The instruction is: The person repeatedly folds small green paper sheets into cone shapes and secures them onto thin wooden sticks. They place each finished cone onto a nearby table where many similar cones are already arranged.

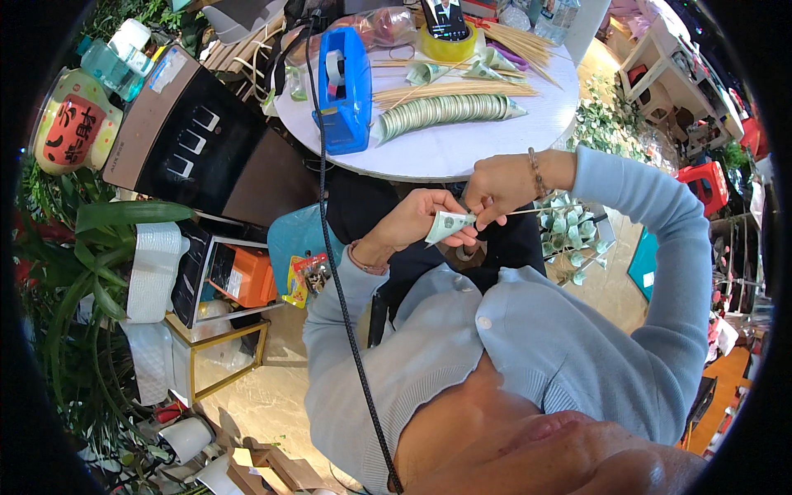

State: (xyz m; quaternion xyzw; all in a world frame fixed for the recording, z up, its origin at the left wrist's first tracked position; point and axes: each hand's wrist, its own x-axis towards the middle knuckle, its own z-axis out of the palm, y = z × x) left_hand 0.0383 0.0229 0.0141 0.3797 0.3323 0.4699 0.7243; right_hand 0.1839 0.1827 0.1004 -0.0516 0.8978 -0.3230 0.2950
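My left hand [411,221] holds a paper cone [448,225], rolled from what looks like a green banknote, with its wide end towards the left. My right hand [498,184] pinches at the cone's narrow tip, around a thin wooden stick [525,211] that runs out to the right. The fingers hide the joint between stick and cone. Beyond my hands, a long curved row of nested paper cones [448,111] lies on the round white table [427,158]. Several wooden sticks [458,90] lie behind it, near loose cones [427,73].
A blue tape dispenser [343,93] stands at the table's left. Behind are a phone [444,21] leaning on a yellow tape roll [450,46] and purple-handled scissors [510,55]. Cones on sticks [572,229] cluster right of my lap. A black cable [340,284] crosses the view.
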